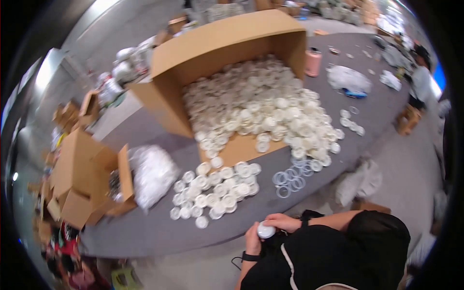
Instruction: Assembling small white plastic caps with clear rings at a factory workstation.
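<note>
In front of my body, just off the table's near edge, I hold a round white lid (266, 230) between both hands. My left hand (252, 239) is closed on its left side. My right hand (283, 222) grips it from the upper right, fingers at its rim. Beyond them on the table lies a loose group of similar white lids (217, 191). Several clear rings (289, 183) lie right of that group. A large cardboard box (169, 104) on its side spills a big heap of white lids (290, 118) toward me.
The grey-covered table (145, 237) stretches across the view. An opened cardboard box (79, 166) and a white plastic bag (152, 174) stand at the left. A pink bottle (313, 63), another plastic bag (349, 79) and a few lids (352, 124) are at the right. A person (419, 84) is at the far right.
</note>
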`<state>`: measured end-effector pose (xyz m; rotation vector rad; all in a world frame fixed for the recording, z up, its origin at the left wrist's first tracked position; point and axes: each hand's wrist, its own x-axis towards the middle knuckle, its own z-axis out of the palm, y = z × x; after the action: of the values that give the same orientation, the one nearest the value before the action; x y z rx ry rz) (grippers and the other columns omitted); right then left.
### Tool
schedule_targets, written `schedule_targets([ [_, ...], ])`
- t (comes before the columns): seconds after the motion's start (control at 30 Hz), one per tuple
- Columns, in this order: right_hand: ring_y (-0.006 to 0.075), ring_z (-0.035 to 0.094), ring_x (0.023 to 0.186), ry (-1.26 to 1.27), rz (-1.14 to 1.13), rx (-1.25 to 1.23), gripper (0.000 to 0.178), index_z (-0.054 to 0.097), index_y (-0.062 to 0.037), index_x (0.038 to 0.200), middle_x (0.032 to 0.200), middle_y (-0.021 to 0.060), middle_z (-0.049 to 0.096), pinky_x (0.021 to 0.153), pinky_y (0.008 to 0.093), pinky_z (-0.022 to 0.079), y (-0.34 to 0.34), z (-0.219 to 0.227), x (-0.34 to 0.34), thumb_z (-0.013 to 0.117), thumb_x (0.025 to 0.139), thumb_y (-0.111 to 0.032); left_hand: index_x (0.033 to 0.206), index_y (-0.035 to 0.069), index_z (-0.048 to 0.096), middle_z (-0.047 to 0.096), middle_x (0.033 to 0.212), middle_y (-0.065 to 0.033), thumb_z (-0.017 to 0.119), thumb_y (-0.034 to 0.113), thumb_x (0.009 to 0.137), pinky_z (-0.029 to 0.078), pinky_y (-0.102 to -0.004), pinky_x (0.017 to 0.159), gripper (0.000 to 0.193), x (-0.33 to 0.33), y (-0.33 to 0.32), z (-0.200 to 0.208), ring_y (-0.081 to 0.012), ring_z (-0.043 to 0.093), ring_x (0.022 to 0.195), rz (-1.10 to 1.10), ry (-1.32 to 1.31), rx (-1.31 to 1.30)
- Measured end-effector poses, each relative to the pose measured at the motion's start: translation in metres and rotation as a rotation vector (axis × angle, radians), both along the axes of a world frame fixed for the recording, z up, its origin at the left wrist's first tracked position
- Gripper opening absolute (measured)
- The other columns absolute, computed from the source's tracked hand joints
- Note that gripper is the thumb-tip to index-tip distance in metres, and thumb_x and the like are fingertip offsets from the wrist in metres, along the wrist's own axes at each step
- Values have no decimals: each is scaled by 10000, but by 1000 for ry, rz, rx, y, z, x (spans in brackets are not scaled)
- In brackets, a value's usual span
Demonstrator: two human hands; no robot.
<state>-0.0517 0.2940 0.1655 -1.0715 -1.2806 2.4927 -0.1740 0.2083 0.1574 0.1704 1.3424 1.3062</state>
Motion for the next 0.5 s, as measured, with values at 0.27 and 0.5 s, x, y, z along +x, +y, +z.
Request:
schedule_targets([
  [0.27, 56, 475, 590, -54, -332, -229, 214, 527, -82, 908, 728, -20, 525, 483, 185, 361, 40, -28, 33, 497, 818, -273, 764, 33, 548, 512, 604, -6, 430, 289, 865, 346, -205, 436, 299, -5, 70, -36, -68, 444, 478, -467, 227, 0],
  [0.5, 61, 473, 489, -70, -563, -198, 226, 525, -50, 934, 695, 5, 539, 425, 186, 382, 112, -50, 73, 480, 816, -237, 827, 4, 539, 566, 792, -120, 558, 168, 757, 426, -309, 655, 180, 4, 178, -37, -224, 540, 707, -458, 1053, 209],
])
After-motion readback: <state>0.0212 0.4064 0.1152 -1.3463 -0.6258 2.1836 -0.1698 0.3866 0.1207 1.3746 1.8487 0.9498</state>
